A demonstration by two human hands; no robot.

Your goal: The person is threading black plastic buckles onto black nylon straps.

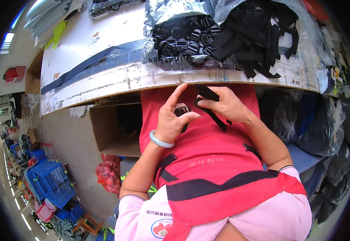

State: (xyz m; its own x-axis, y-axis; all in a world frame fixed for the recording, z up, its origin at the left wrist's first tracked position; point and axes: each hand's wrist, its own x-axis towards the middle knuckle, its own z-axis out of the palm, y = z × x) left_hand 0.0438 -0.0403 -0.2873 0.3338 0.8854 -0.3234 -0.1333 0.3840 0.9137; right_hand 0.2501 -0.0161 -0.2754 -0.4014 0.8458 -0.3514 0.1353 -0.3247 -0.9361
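My left hand (167,120), with a pale bangle at the wrist, holds a black plastic buckle (181,111) against its curled fingers. Its index finger points up toward the table edge and its thumb reaches to the right. Just to the right, my right hand (229,105) pinches a black webbing strap (218,121) between thumb and fingers. One part of the strap sticks up past the fingertips and ends hang below. Strap and buckle are apart. Both hands are in front of the red apron (199,140), just below the table edge.
On the white worn tabletop (114,76) lie a clear bag of black buckles (183,38), a heap of black straps (259,34) and one long dark strip (80,69). A cardboard box (114,128) is beneath the table. Blue crates (52,182) stand at the left; dark plastic bags (321,132) at the right.
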